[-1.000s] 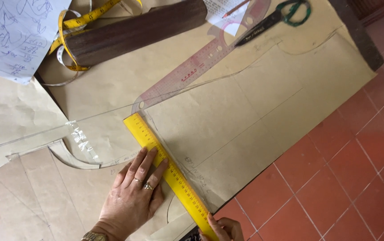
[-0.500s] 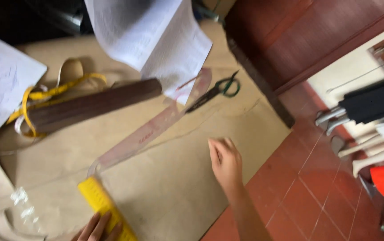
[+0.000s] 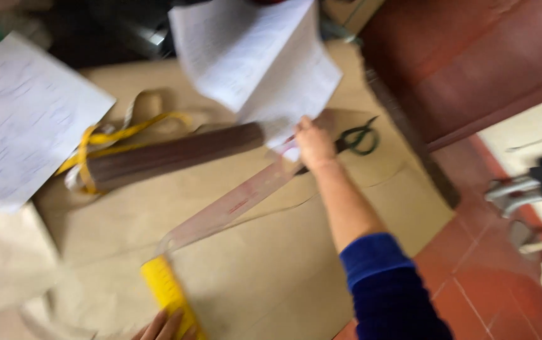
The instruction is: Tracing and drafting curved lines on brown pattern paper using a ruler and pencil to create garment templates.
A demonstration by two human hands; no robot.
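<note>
1. The whole view is smeared by motion blur, so edges and fine marks are hard to read across the scene.
2. Only the fingertips of the left hand (image 3: pixel 161 326) are seen, cut off by the bottom edge; they are laid flat on the yellow ruler (image 3: pixel 169 296), and whether the hand is open or curled cannot be told.
3. The yellow ruler is itself cropped at the bottom edge, its upper end lying at the lower tip of the clear pinkish ruler (image 3: pixel 233 208).
4. The right hand (image 3: pixel 314 143) is stretched out from a blue sleeve (image 3: pixel 387 286), its fingers closed on the lower corner of a white sheet of paper (image 3: pixel 255 60) that is lifted above the table; the sheet's top is cut off by the upper edge.
5. The far end of the clear pinkish ruler is hidden under that hand, just beside the gripped corner.
6. Green-handled scissors (image 3: pixel 359 137) are seen just right of the right hand, their blades partly hidden behind it.
7. A dark wooden bar (image 3: pixel 173 154) is laid across the brown pattern paper (image 3: pixel 271 264), with a yellow tape measure (image 3: pixel 104 140) looped about its left end.
8. A second white sheet (image 3: pixel 22 116) is seen at the left, its writing too blurred to read.
9. No container can be made out; everything lies loose on the brown pattern paper, with red floor tiles (image 3: pixel 491 283) at the right.
</note>
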